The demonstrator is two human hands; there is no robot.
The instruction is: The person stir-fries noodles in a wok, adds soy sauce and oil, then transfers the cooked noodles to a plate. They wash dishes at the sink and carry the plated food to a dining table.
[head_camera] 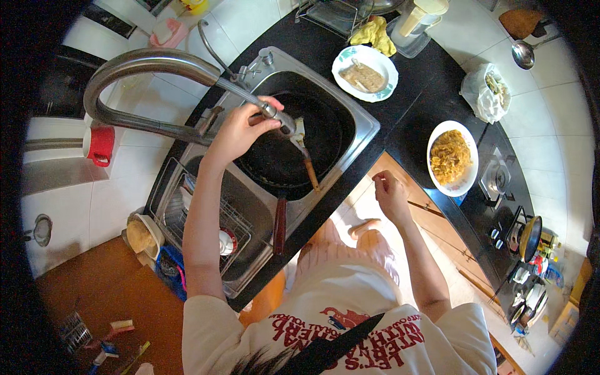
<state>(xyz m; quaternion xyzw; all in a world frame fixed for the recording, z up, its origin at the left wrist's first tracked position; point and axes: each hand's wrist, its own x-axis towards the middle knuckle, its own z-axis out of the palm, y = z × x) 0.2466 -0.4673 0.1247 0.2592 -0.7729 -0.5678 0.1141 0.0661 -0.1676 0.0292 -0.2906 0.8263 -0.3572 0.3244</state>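
Note:
My left hand [243, 126] grips the pull-out spray head [280, 119] of a curved steel faucet [154, 61]. Under it, in the right-hand basin of a steel sink [370, 124], lies a dark frying pan [281, 159]. The pan's brown handle [280, 225] sticks out over the sink's front edge. A spatula with a wooden handle [311, 176] leans across the pan, its head partly hidden behind the spray head. Away from the counter, above the floor, my right hand [390, 194] hangs with fingers curled and nothing visible in it.
A plate of pale food [391, 86] sits behind the sink, beside a yellow cloth [373, 37] and a pitcher [419, 23]. To the right stand a bowl of shredded orange food [472, 173], a plastic bag [485, 93] and a gas stove [497, 180]. A wire dish rack [239, 225] occupies the left basin.

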